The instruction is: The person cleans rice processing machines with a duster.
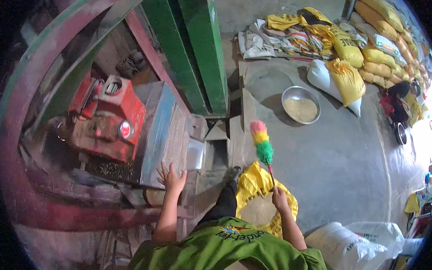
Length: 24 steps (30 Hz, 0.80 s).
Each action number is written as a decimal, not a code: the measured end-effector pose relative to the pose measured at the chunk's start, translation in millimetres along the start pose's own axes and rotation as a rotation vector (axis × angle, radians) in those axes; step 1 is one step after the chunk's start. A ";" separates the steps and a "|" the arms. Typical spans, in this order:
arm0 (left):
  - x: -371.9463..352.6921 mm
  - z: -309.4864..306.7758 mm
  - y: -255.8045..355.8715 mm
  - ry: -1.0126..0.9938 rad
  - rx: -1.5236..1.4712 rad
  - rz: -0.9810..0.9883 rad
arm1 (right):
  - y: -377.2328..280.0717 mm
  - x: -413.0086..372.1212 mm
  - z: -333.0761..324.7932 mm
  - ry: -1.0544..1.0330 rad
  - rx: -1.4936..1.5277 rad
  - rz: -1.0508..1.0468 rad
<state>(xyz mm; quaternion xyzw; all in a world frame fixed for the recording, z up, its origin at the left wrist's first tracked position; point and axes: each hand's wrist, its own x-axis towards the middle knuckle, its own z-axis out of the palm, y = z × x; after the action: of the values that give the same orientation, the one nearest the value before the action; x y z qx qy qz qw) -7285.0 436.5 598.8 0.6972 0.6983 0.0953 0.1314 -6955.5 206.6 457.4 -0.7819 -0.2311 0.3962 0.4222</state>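
Note:
My right hand (280, 199) is wrapped round the dark handle of a feather duster (264, 152), whose fluffy head is banded pink, yellow and green and points away from me. Below that hand stands an open yellow sack (253, 179) with pale grain (258, 211) inside. Fingers spread, my left hand (172, 178) is held out at the near end of a machine's perforated metal screen (174, 135). Beyond it on the left sits the machine's red engine-like housing (111, 118), with grains scattered on the dark surface below.
A metal basin (301, 105) of grain rests on the concrete floor beside filled white and yellow sacks (346, 83). More sacks (384, 26) are stacked at the back right. Green posts (195, 47) and a large red wheel-like frame (14, 126) border the machine. White plastic bags (350, 252) lie at lower right.

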 end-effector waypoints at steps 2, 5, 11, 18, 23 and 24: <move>46.6 14.0 29.2 -0.094 0.025 -0.018 | -14.6 51.5 10.8 -0.030 0.027 -0.071; 131.3 38.5 75.5 -0.187 0.017 -0.002 | -116.1 93.7 10.1 -0.123 0.018 0.007; 290.6 38.1 169.3 -0.133 -0.136 0.138 | -200.1 214.6 10.2 0.011 -0.153 -0.236; 405.6 25.7 261.1 0.066 -0.498 0.389 | -257.5 272.2 -48.8 -0.007 0.090 -0.118; 481.0 -25.9 353.4 0.219 -0.913 0.492 | -256.9 341.7 -94.8 -0.014 0.243 -0.035; 494.2 -38.0 372.3 0.282 -0.883 0.482 | -254.1 362.5 -101.2 -0.008 0.239 -0.016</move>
<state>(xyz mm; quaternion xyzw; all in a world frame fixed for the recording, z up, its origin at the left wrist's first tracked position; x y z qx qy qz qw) -6940.5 935.6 727.5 0.6966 0.4223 0.5011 0.2922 -6669.9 547.0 551.2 -0.7225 -0.1904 0.4206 0.5146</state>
